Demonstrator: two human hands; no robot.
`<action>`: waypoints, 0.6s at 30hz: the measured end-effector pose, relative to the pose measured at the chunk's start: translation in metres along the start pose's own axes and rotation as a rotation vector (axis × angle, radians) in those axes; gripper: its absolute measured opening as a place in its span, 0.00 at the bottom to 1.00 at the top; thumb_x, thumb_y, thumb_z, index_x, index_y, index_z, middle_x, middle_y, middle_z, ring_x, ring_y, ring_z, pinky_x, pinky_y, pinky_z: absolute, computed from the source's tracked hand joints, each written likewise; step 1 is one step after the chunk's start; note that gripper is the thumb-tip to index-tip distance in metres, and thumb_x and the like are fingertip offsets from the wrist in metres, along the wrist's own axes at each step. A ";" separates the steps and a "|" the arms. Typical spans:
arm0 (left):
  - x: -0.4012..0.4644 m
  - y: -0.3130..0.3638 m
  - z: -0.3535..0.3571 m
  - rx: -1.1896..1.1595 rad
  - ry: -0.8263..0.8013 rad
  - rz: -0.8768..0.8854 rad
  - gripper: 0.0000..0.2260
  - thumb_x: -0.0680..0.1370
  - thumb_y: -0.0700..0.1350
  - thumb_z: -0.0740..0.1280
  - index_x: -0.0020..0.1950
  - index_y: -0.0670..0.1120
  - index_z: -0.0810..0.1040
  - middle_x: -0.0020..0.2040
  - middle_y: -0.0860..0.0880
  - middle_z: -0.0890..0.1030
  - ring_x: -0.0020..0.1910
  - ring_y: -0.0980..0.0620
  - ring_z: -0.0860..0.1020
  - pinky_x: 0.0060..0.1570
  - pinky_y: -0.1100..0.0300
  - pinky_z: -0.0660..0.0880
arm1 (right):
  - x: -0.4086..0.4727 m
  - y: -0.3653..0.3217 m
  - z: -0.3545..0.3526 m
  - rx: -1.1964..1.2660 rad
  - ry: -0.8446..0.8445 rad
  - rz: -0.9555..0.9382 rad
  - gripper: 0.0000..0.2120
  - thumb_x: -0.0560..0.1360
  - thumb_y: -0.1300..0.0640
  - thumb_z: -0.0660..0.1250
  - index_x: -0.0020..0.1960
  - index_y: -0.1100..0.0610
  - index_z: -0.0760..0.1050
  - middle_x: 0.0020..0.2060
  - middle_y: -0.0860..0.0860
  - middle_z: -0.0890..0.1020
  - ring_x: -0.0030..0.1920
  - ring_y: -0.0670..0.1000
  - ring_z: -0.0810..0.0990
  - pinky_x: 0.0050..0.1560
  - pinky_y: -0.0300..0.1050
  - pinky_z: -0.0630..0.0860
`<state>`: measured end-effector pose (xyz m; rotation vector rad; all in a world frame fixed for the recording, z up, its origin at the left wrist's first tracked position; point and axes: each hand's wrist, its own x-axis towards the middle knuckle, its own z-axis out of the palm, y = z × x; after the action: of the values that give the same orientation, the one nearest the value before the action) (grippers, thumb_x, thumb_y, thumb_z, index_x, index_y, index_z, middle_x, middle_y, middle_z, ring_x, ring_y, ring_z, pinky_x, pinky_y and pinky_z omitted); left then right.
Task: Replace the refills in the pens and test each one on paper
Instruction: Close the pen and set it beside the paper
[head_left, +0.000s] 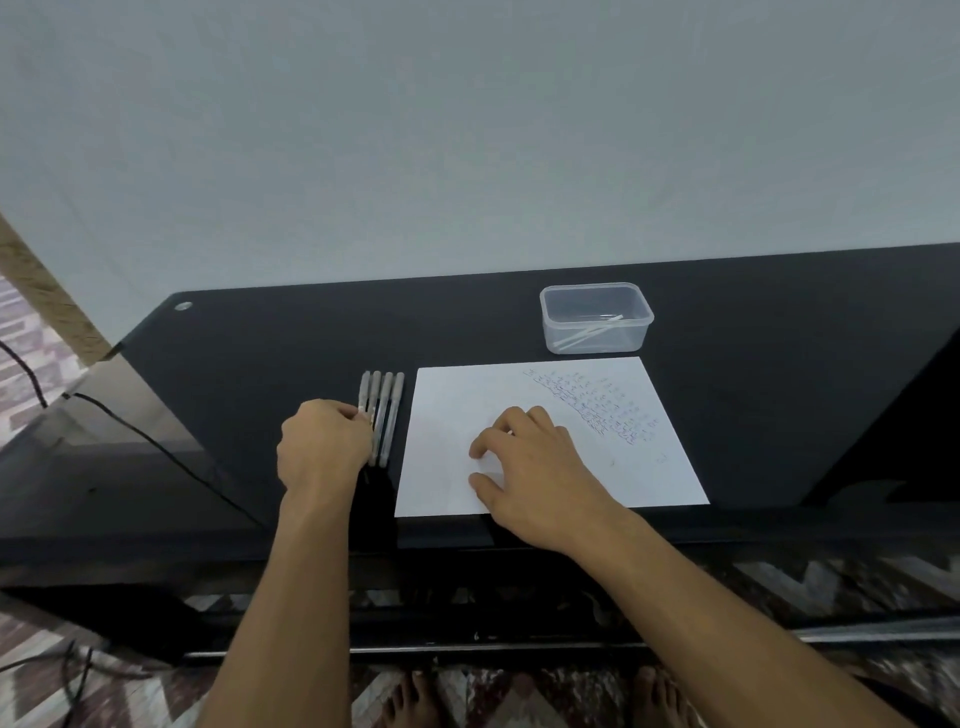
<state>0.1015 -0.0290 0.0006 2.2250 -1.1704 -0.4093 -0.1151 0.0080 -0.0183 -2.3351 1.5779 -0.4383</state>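
Left hand (324, 447): fingers curled at the nearest-left pen of the row, apparently pinching its barrel; the contact itself is partly hidden behind the knuckles. Right hand (530, 467): fingers spread and relaxed, resting flat on the paper (447, 415) and pressing it to the table (779, 415); it holds nothing.

Pens (382, 415): four counted, lying side by side and touching, parallel, pointing far-to-near, just left of the paper. Judged light, stiff and smooth-barrelled, likely to roll or slip once separated from the row. Best hold appears to be mid-barrel between thumb and fingertips, with the other hand turning the end piece to open it.

Paper: one sheet, thin and flexible, liable to slide on the glossy dark surface unless held. Blue test scribbles cover its far-right portion; the near-left portion is blank.

Container (596, 318): one clear plastic tub, lidless, just beyond the paper's far-right edge. Thin pale refills (589, 335) lie inside; about two or three, exact count not determinable. Judged slender and easily bent.
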 end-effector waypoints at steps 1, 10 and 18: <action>0.000 0.000 0.000 0.002 0.001 0.004 0.10 0.80 0.45 0.67 0.58 0.47 0.84 0.42 0.50 0.77 0.31 0.56 0.69 0.31 0.60 0.66 | 0.000 0.000 0.000 0.000 -0.001 -0.001 0.16 0.84 0.46 0.64 0.70 0.49 0.76 0.67 0.46 0.73 0.69 0.51 0.66 0.70 0.51 0.67; 0.002 -0.001 0.000 0.010 0.006 0.010 0.11 0.80 0.47 0.68 0.61 0.49 0.83 0.43 0.50 0.78 0.35 0.53 0.74 0.35 0.57 0.70 | 0.000 0.000 -0.001 0.005 -0.015 0.003 0.17 0.84 0.45 0.64 0.70 0.48 0.75 0.69 0.47 0.72 0.70 0.51 0.66 0.72 0.50 0.67; -0.028 0.024 0.011 -0.168 0.048 0.396 0.08 0.80 0.46 0.67 0.57 0.51 0.83 0.48 0.52 0.77 0.40 0.58 0.76 0.37 0.67 0.70 | -0.001 -0.001 -0.007 0.042 -0.003 0.022 0.18 0.84 0.44 0.64 0.71 0.48 0.75 0.69 0.46 0.72 0.71 0.51 0.66 0.73 0.51 0.64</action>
<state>0.0645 -0.0204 0.0075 1.7962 -1.4531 -0.2773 -0.1168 0.0087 -0.0117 -2.2835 1.5766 -0.4590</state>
